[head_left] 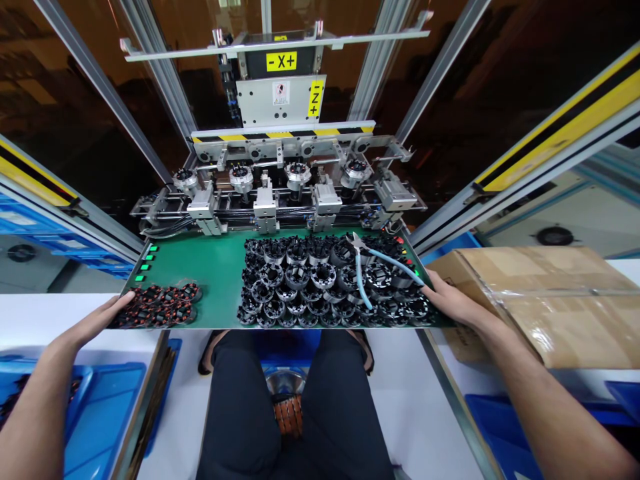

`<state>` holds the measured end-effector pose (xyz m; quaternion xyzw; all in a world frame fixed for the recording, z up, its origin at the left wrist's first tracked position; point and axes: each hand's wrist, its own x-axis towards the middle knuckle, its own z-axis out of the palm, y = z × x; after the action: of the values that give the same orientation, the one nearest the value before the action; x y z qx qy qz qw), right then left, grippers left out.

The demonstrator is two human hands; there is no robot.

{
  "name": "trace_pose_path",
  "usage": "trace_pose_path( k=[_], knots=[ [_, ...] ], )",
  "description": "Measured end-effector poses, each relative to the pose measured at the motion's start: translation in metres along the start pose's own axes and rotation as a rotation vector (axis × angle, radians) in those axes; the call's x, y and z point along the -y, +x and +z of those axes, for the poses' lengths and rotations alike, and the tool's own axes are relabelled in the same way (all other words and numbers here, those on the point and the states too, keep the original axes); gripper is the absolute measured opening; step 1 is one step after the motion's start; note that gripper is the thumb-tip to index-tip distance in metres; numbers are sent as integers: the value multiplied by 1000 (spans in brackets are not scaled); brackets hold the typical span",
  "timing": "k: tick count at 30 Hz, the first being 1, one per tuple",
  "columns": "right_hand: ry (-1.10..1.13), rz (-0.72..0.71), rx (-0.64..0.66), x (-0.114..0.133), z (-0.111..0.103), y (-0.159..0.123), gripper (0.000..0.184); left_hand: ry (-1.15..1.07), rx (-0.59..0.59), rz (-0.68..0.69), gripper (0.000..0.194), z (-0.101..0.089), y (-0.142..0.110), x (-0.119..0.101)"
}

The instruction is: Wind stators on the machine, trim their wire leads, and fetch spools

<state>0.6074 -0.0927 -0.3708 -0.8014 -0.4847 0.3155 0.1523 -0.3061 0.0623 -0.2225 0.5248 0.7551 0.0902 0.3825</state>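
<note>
My left hand [113, 312] is at the left front edge of the green work table [217, 267], fingers stretched out. It is beside a small group of ring-shaped motor stators with reddish-copper windings [165, 303]. My right hand [447, 297] lies against the right edge of the table, its fingers partly out of sight and nothing visible in them. Close to its fingertips end the light-blue handles of a pair of cutting pliers [361, 270]. The pliers lie spread on several rows of black and silver stators [297, 277].
Behind the table is a machine with several silver fixtures [265, 207] holding stators. Green buttons [145, 268] line the table's left edge. A taped cardboard box [555, 293] stands at right. Blue trays [107, 407] lie lower left; metal posts [100, 83] frame both sides.
</note>
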Motion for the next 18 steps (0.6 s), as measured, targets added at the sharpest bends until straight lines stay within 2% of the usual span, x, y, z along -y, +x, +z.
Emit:
trace_pose_path(
  k=[4,10,18],
  knots=[
    [-7,18,16,4,-1,-2,95,-4,-10,6,148,0,0,-1],
    [13,-10,-24,9,-2,-4,84,19,-17,20,137,-4,10,13],
    [-1,-3,-9,11,-2,-5,86,-1,-17,16,130,-4,10,17]
  ],
)
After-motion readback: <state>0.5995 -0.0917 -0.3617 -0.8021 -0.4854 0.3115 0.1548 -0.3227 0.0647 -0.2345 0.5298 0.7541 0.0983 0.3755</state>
